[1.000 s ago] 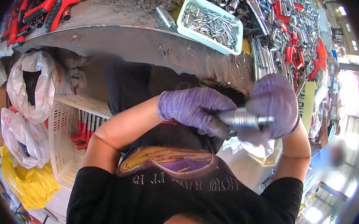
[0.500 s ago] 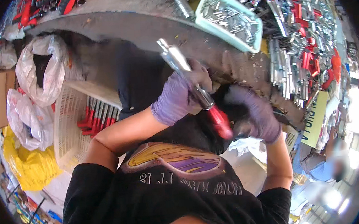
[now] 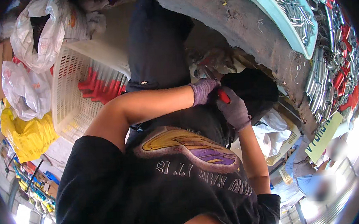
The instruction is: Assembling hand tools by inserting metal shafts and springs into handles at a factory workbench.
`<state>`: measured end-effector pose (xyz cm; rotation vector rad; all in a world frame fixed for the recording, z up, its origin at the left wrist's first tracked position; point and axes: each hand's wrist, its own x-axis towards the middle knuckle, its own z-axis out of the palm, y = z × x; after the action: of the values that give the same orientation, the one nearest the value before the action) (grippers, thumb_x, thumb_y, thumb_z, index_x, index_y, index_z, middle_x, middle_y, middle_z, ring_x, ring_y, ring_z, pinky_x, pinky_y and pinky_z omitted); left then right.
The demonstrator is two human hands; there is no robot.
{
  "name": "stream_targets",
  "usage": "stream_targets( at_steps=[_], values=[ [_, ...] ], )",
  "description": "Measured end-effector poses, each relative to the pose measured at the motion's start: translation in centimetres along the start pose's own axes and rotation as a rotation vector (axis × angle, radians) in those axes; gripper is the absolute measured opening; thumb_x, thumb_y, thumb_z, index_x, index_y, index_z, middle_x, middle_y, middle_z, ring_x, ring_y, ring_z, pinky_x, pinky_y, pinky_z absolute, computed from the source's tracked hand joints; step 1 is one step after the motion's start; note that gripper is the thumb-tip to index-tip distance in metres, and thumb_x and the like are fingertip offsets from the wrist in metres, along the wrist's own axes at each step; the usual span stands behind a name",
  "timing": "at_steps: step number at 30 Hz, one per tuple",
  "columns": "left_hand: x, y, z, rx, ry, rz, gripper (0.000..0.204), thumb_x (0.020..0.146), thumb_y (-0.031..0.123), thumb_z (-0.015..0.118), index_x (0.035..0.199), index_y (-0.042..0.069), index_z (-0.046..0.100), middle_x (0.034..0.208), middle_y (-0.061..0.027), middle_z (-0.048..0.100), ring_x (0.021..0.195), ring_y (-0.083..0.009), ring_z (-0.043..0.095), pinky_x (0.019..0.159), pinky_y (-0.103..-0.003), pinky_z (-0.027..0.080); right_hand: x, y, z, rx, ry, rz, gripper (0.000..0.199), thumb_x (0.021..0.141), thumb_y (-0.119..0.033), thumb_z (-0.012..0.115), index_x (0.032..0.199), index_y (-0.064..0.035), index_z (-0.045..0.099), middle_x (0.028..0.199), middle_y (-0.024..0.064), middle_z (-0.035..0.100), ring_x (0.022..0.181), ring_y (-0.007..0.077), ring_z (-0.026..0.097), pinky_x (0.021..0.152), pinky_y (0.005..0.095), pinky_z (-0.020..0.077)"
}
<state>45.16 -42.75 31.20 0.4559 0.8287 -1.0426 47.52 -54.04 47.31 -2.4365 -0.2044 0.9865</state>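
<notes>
My left hand [image 3: 205, 91] and my right hand [image 3: 234, 108], both in purple-grey gloves, are close together above my lap. Between them shows the red end [image 3: 223, 95] of a metal tube, the right fingers closed around it. The left hand is closed beside it, round the tube's metal part, which is mostly hidden by the hand. To the left, a white slotted basket [image 3: 68, 95] holds several metal tubes with red ends [image 3: 102, 84].
A pale blue tray [image 3: 284, 29] of small metal pins stands on the worn bench edge [image 3: 244, 28]. Metal tubes and red parts [image 3: 330, 72] are heaped at the right. White sacks [image 3: 28, 91] and a yellow bag [image 3: 29, 135] are at the left. Another person [image 3: 313, 173] is at the lower right.
The tube with the red end has been drawn down between my hands, and my right hand has closed on the red end. My view has shifted, so the bench and tray sit further up and right.
</notes>
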Motion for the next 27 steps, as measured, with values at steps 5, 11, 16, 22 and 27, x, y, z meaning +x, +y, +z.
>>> stream_targets(
  at_steps=[5, 11, 16, 22, 27],
  values=[
    [-1.6, 1.3, 1.3, 0.046, 0.369, -0.026, 0.021, 0.084, 0.025, 0.059, 0.097, 0.009, 0.06, 0.089, -0.0086, 0.061, 0.083, -0.0212, 0.058, 0.077, -0.033, 0.047, 1.4, 0.5, 1.5, -0.027, -0.044, 0.047, 0.051, 0.079, -0.033, 0.063, 0.123, -0.0119, 0.05, 0.1, 0.0216, 0.063, 0.095, 0.0402, 0.059, 0.08, 0.0455, 0.048],
    [0.7, 0.5, -1.7, -0.133, 0.244, -0.014, 0.027, 0.082, 0.029, 0.061, 0.1, 0.009, 0.06, 0.092, -0.008, 0.062, 0.081, -0.0218, 0.057, 0.073, -0.038, 0.047, 3.0, -1.1, 2.2, -0.09, -0.113, 0.094, 0.052, 0.078, -0.034, 0.063, 0.124, -0.0114, 0.051, 0.101, 0.0226, 0.063, 0.097, 0.0389, 0.06, 0.08, 0.0431, 0.0486],
    [0.7, 0.3, -2.4, 0.121, 0.308, 0.077, 0.027, 0.078, 0.027, 0.063, 0.098, 0.008, 0.061, 0.091, -0.0077, 0.062, 0.084, -0.0223, 0.057, 0.074, -0.039, 0.046, 2.1, -2.8, 1.1, -0.104, -0.122, 0.117, 0.055, 0.077, -0.033, 0.065, 0.125, -0.0096, 0.051, 0.1, 0.0237, 0.063, 0.096, 0.0382, 0.061, 0.08, 0.0412, 0.0493],
    [-2.4, 2.6, 1.5, 0.173, 0.299, -0.033, 0.024, 0.077, 0.023, 0.064, 0.095, 0.007, 0.062, 0.089, -0.0075, 0.062, 0.079, -0.0214, 0.058, 0.068, -0.035, 0.047, 1.4, -0.8, 1.1, -0.14, -0.07, 0.098, 0.05, 0.078, -0.037, 0.064, 0.122, -0.0165, 0.051, 0.101, 0.0195, 0.064, 0.094, 0.0385, 0.06, 0.08, 0.0444, 0.0488],
    [3.6, -1.0, -4.1, 0.187, 0.108, 0.156, 0.021, 0.081, 0.02, 0.061, 0.097, 0.008, 0.062, 0.094, -0.0077, 0.062, 0.084, -0.0209, 0.059, 0.072, -0.033, 0.048, 2.4, -0.3, 1.0, -0.068, -0.102, 0.037, 0.053, 0.077, -0.034, 0.066, 0.124, -0.0156, 0.051, 0.103, 0.0195, 0.063, 0.097, 0.038, 0.06, 0.081, 0.043, 0.0491]
  ],
)
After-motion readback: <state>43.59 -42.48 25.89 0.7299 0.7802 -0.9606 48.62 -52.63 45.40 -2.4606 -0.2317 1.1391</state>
